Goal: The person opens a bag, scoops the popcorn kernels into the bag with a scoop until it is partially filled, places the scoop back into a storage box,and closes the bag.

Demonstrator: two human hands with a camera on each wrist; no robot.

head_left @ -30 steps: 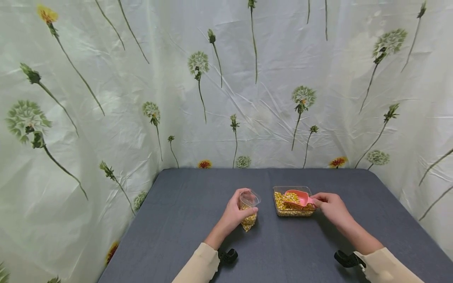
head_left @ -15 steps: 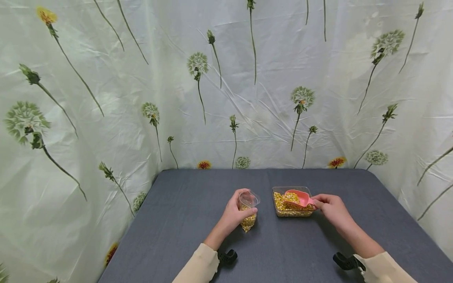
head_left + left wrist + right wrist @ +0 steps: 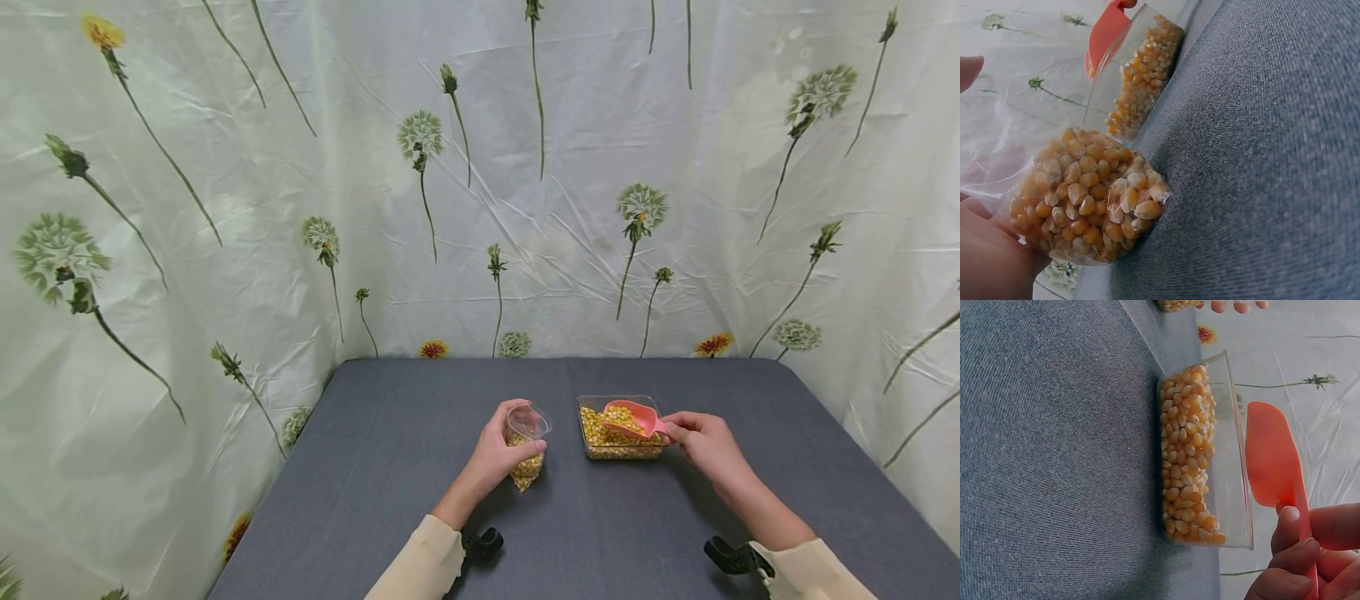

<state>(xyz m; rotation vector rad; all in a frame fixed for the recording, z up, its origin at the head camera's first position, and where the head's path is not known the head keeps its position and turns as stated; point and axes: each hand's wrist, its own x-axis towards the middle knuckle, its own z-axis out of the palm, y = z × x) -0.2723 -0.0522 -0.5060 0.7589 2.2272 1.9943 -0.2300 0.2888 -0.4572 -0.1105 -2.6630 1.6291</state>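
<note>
My left hand [image 3: 501, 454] grips a clear plastic bag [image 3: 1088, 197] round its side, its mouth held open at the top. Corn kernels fill the bag's lower part, which rests on the table. To the right, a clear rectangular container [image 3: 1238, 512] holds more corn kernels [image 3: 1185, 447]. My right hand [image 3: 702, 446] pinches the handle of a coral-pink scoop [image 3: 643, 417] between thumb and fingers. In the head view the scoop overlaps the container and has kernels in its bowl. From the right wrist, it shows just above the container's rim.
A dark grey cloth covers the table [image 3: 420, 417]. Behind it and along the sides hangs a pale curtain [image 3: 360, 167] printed with dandelions. Black straps with mounts [image 3: 483, 544] sit at both wrists, close over the cloth.
The scoop has tilted and risen slightly over the container, the right hand still pinching its handle. The left hand and the bag have stayed in place.
</note>
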